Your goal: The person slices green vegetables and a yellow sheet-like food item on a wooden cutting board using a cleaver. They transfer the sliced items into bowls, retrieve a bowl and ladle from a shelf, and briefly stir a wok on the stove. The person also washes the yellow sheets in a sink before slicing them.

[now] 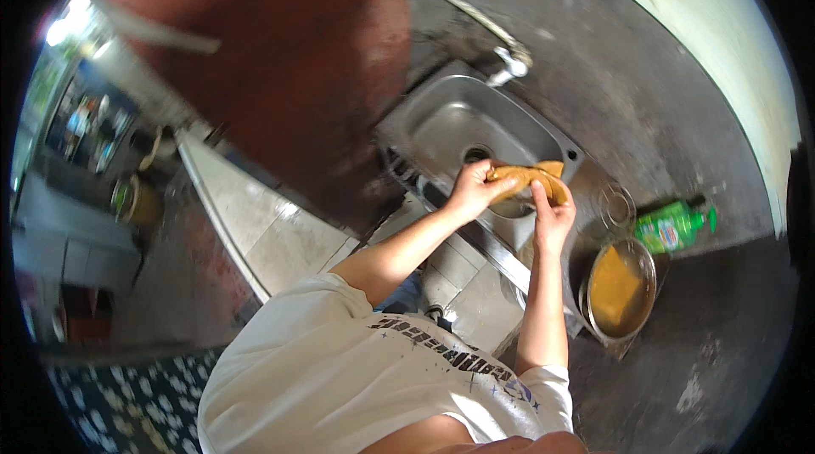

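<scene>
Both my hands hold one folded, wet-looking orange-brown cloth [525, 179] over the near right part of a stainless steel sink [433, 126]. My left hand [476, 191] grips the cloth's left end, and my right hand [552, 212] pinches its right side with the thumb on top. Just under the cloth, partly hidden by it and my hands, a round rim shows [512, 208]. To the right, a round metal bowl [651, 291] holds a flat yellow-orange piece [614, 285], perhaps cloth, in liquid.
A white tap [509, 66] on a wall pipe reaches over the sink's back edge. Right of the sink stand a clear round container [616, 207] and a green pump bottle [668, 228]. A reddish-brown panel [305, 84] rises at the left, beside a tiled surface [286, 231].
</scene>
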`<state>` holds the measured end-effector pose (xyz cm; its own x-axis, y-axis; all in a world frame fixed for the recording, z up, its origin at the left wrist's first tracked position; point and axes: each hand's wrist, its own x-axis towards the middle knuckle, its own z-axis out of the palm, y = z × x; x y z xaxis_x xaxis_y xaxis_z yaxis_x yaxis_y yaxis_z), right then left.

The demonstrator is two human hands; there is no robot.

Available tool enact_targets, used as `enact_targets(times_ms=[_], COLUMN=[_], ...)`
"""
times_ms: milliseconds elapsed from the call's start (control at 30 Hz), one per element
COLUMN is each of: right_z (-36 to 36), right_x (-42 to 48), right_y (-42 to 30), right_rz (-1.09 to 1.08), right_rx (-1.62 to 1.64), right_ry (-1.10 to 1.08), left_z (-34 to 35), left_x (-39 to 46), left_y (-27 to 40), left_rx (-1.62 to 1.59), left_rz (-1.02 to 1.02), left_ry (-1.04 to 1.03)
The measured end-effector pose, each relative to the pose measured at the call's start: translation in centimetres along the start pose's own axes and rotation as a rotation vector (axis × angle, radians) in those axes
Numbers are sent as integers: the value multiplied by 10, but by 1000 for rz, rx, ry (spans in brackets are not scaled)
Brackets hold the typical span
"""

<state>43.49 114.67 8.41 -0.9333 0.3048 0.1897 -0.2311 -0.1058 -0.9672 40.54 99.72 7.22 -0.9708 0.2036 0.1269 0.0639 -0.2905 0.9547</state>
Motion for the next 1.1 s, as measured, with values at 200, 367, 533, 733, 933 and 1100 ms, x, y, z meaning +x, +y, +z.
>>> enact_targets(times_ms=[200,367,533,733,933,1100], right_z=[77,167,273,439,597,682], right_x=[-54,-118,-183,-240,-279,-286], right_y=[-3,7,31,52,60,70], right_rz=[34,99,90,173,254,209], right_rx=[29,78,73,104,13,134], right_ry=[-220,-519,-748,-886,-1006,-1083], left_z=[-74,-175,-274,-407,-550,-620], left_x=[-79,-160,-245,-320,-348,-368], left_y=[41,76,91,127,176,206], left_rx=[-42,-20,-171,-241,21,-71], left_rz=[-61,-9,-198,-103,67,68], left_ry=[206,208,427,534,638,873])
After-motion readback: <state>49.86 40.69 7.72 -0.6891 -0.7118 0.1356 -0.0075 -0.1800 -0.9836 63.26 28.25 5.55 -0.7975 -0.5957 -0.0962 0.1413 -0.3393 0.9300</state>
